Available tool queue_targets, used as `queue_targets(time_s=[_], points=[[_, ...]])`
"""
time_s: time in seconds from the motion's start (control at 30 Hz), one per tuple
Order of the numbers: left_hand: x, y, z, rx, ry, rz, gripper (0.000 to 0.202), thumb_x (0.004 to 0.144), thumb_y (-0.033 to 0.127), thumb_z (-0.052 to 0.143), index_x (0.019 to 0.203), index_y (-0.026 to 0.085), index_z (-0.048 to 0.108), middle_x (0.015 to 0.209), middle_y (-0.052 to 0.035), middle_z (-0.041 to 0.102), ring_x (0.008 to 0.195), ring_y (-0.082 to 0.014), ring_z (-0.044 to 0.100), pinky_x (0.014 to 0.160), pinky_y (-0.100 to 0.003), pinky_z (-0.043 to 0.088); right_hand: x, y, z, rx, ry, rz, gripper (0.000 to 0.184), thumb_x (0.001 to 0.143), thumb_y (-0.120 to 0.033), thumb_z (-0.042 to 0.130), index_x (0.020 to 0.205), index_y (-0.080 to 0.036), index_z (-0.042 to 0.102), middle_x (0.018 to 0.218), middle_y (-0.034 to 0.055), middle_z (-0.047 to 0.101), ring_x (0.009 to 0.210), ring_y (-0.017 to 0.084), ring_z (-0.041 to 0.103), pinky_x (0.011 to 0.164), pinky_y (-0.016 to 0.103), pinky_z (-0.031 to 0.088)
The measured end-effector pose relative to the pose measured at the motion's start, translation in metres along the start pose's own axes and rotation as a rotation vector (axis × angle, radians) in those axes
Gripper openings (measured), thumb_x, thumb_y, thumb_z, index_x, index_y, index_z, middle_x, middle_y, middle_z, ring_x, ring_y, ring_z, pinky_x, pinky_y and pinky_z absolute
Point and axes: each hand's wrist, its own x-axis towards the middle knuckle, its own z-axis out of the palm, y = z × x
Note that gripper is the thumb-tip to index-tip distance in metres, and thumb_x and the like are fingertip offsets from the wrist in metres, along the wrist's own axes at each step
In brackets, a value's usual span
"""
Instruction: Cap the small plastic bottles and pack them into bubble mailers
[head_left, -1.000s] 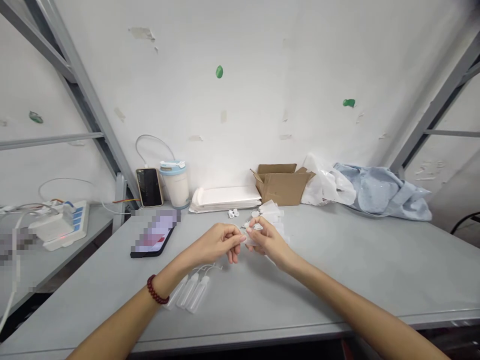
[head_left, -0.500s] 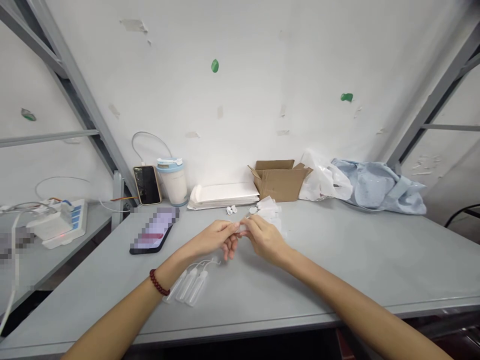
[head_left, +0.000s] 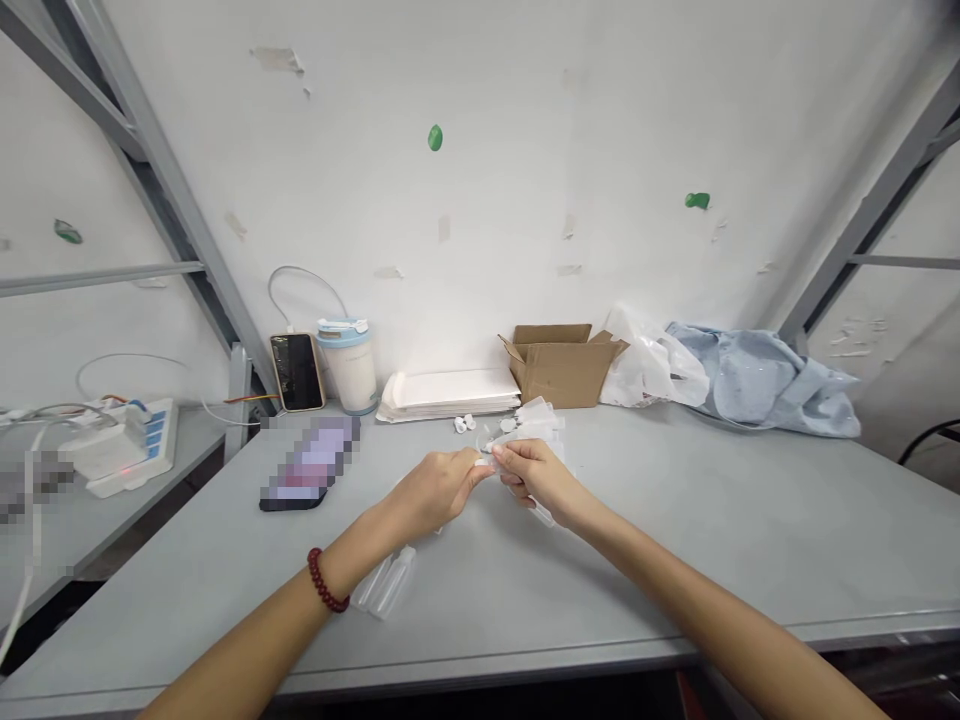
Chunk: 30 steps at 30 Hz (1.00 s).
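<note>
Clear bottles (head_left: pixel 394 583) lie near the bracelet (head_left: pixel 319 582); likely light, thin-walled, slippery, so take mid-body, no hard squeeze. Left hand (head_left: pixel 431 490) pinches a small whitish piece (head_left: pixel 484 463) between both hands, probably light, stiffish plastic, best held by its edges. Right hand (head_left: pixel 541 482) pinches narrowly at its right end, exact contact hidden; translucent pile (head_left: pixel 540 415) behind.

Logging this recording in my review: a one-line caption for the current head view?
Left hand pinches a small whitish part beside the right hand above a grey table, translucent bottles lying nearby.
</note>
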Motion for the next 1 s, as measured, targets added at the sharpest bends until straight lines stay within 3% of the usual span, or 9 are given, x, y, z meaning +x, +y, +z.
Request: queue_targets(time_s=[0.17,0.3,0.43,0.5,0.6,0.73,1.0], points=[[0.002,-0.008,-0.005,0.017,-0.04,0.026,0.035,0.093,0.04,0.031,0.069,0.019,0.044,0.061,-0.0001,0.048,0.052,-0.0132,0.04,0.052,-0.026,0.025,0.001,0.006,0.0,-0.364,0.117,-0.165,0.034,0.086,-0.041,0.043,0.059,-0.019,0.041,0.05,-0.0046,0.038,0.046,0.009,0.036,0.045,0.022,0.028],[0.003,-0.007,-0.015,-0.103,-0.065,0.045,0.037,0.092,0.039,0.036,0.066,0.017,0.049,0.06,0.0015,0.049,0.054,-0.0112,0.042,0.052,-0.024,0.029,0.002,0.014,-0.002,-0.54,0.139,-0.362,0.021,0.088,-0.031,0.042,0.076,-0.017,0.053,0.06,-0.0011,0.05,0.055,0.012,0.046,0.051,0.023,0.035],[0.001,-0.007,-0.015,-0.038,0.108,0.142,0.025,0.09,0.035,0.044,0.082,0.016,0.058,0.069,-0.0002,0.057,0.059,-0.0115,0.048,0.055,-0.023,0.036,0.004,0.019,-0.005,-0.729,0.23,-0.747,0.013,0.09,-0.024,0.042,0.096,-0.017,0.051,0.077,0.005,0.057,0.065,0.015,0.053,0.057,0.025,0.043],[0.0,-0.009,-0.013,0.072,0.213,0.219,0.021,0.091,0.031,0.043,0.095,0.016,0.058,0.075,-0.0019,0.06,0.062,-0.0123,0.052,0.057,-0.023,0.039,0.004,0.019,-0.006,-0.791,0.276,-0.872,0.012,0.09,-0.022,0.042,0.1,-0.018,0.049,0.08,0.0061,0.057,0.07,0.016,0.055,0.059,0.026,0.045],[0.0,-0.012,-0.011,0.255,0.348,0.331,0.023,0.093,0.026,0.041,0.108,0.016,0.055,0.079,-0.0039,0.063,0.067,-0.0138,0.058,0.057,-0.023,0.042,0.005,0.018,-0.006,-0.819,0.319,-0.931,0.014,0.09,-0.018,0.043,0.103,-0.02,0.046,0.084,0.0063,0.058,0.075,0.016,0.057,0.062,0.026,0.048],[0.001,-0.016,-0.014,0.4,0.471,0.428,0.022,0.091,0.02,0.044,0.11,0.016,0.054,0.084,-0.005,0.066,0.073,-0.0143,0.063,0.061,-0.023,0.047,0.005,0.017,-0.006,-0.855,0.356,-0.957,0.016,0.089,-0.017,0.045,0.105,-0.02,0.045,0.085,0.0069,0.059,0.077,0.017,0.057,0.064,0.028,0.049],[0.0,-0.016,-0.015,0.357,0.515,0.443,0.02,0.09,0.021,0.047,0.107,0.015,0.055,0.084,-0.0053,0.067,0.072,-0.0138,0.063,0.059,-0.023,0.047,0.004,0.016,-0.005,-0.84,0.409,-1.038,0.02,0.088,-0.014,0.047,0.107,-0.02,0.045,0.087,0.0072,0.059,0.08,0.017,0.057,0.066,0.028,0.05]])
